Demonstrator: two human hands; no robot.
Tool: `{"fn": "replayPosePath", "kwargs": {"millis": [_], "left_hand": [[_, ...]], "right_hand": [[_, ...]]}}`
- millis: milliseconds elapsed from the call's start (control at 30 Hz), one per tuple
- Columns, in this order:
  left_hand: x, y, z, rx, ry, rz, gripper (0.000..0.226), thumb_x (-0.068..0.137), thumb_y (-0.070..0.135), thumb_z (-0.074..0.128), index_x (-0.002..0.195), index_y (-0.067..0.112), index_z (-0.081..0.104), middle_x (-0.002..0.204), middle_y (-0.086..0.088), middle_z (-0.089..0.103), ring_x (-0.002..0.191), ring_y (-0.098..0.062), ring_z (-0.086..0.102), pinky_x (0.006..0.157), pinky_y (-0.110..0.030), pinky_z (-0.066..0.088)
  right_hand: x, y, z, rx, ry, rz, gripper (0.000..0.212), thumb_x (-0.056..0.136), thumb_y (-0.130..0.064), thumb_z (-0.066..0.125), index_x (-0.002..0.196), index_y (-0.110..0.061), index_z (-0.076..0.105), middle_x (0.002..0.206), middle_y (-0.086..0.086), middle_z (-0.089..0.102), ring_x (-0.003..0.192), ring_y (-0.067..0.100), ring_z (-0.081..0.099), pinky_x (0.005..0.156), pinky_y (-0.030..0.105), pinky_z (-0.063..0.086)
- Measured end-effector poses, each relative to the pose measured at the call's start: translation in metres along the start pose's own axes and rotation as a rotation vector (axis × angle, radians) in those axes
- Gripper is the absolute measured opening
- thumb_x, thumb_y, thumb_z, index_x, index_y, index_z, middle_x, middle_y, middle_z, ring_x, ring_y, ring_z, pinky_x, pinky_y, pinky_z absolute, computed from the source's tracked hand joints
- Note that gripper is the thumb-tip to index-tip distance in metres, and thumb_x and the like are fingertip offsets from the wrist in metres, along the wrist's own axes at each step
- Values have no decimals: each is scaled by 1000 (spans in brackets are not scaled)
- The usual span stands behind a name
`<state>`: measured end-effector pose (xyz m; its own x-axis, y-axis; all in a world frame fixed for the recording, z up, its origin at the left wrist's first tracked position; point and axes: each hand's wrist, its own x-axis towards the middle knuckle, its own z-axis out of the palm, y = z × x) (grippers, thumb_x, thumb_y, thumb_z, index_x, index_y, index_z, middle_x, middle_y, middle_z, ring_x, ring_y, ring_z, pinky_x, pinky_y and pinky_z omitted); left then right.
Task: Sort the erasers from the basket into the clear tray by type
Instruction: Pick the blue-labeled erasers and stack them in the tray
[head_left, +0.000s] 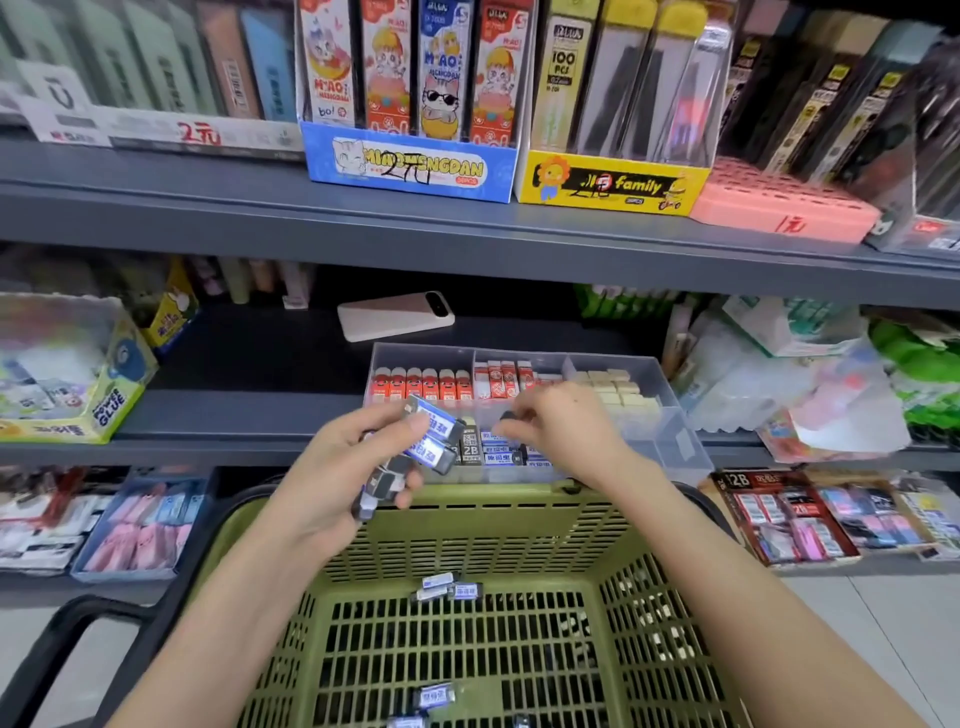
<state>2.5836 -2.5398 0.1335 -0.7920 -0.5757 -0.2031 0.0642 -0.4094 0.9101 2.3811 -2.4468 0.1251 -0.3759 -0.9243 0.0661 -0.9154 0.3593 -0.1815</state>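
A clear divided tray (680, 431) rests on the lower shelf. Its back compartments hold red-sleeved erasers (415, 383), red-and-white erasers (501, 378) and plain cream erasers (621, 389); a front compartment holds blue-and-white sleeved erasers (498, 448) beside a black 2B eraser (470, 447). My left hand (343, 467) grips several blue-and-black sleeved erasers (434, 436) just before the tray's front. My right hand (566, 426) is over the tray, its fingertips pinching a small dark eraser (511, 415). The green basket (519, 519) below has a few more blue-sleeved erasers (447, 590).
A pink phone (395, 316) lies on the shelf behind the tray. A glue display box (67, 379) stands at left and bagged goods (810, 374) at right. Boxed stationery fills the upper shelf. The basket's black handle (62, 639) hangs at lower left.
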Motion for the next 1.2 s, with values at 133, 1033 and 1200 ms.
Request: {"fn": "replayPosePath", "kwargs": {"millis": [133,1033,1200], "left_hand": [[8,11,-5,-1,52,55,48,58,32,76,96,5,68,67,-6,65,44,-13,51,36,-21,40],[4,-9,-6,6,48,53,36,64,38,76,92,17,75,73,-6,65,50,-13,54,41,-22,43],[0,-12,-3,41,-15,49,31,69,36,79,92,16,75,72,-5,63,50,-13,54,41,-22,43]], "right_hand": [[9,-7,4,-89,-56,-65,35,86,-55,50,97,-29,71,86,-7,71,85,14,63,99,44,38],[-32,-51,-19,939,5,-3,12,87,-23,64,95,-31,67,81,-16,67,77,-3,60,68,12,47],[-39,-64,-16,1357,-68,143,15,84,-5,66,99,-5,66,74,0,64,60,8,55,56,19,47]]}}
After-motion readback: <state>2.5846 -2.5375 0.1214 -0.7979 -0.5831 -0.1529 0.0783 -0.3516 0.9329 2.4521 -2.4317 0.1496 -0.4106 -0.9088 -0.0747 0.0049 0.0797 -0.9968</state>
